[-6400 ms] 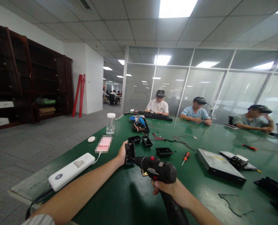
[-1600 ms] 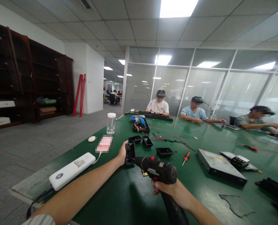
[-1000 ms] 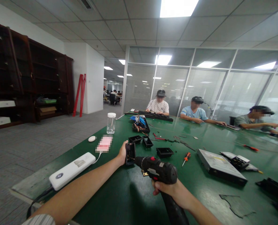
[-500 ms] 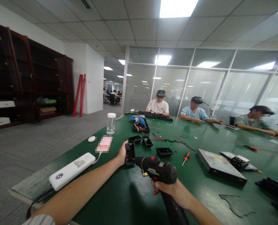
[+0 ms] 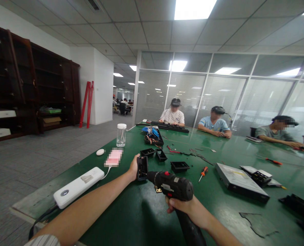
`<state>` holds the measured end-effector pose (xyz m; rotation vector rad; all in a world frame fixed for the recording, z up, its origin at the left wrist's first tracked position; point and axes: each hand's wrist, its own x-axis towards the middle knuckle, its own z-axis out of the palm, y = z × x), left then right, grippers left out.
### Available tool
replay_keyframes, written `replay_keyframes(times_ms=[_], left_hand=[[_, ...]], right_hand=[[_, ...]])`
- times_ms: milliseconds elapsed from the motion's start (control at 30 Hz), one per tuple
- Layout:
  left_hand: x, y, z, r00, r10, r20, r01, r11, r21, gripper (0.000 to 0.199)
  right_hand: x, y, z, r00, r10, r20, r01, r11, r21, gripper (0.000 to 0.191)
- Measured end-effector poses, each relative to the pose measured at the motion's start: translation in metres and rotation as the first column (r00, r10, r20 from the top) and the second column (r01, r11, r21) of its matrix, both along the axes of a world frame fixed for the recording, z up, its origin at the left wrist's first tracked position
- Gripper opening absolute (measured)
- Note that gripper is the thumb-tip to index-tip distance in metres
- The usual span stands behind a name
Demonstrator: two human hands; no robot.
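My left hand is closed round the edge of a small black plastic housing, held tilted up with its open side towards me. In my right hand is a black cordless drill with red buttons, gripped by its handle. The drill's chuck points left into the housing; whether its bit touches anything inside is too small to make out. Just beyond my hands lie similar black housings, one behind the held piece, another beside it and a third further right.
On the green table an orange screwdriver and a metal drive case lie to the right. To the left are a white power strip, a pink phone and a lidded jar. Several co-workers sit across the table.
My hands, the drill and the housing look unmoved. The co-worker in light blue has drawn both hands together closer to the body.
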<state>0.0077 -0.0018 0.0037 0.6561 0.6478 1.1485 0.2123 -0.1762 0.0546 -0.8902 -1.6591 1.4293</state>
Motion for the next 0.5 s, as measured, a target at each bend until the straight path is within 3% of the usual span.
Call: replay_keyframes(times_ms=[500], left_hand=[[-0.0008,0.0044,-0.0055,1.000,-0.002,0.008,0.001,1.000,0.030,0.042]], right_hand=[[0.0002,-0.0002,0.0009,1.000,0.022,-0.004,-0.022,1.000,0.010,0.031]])
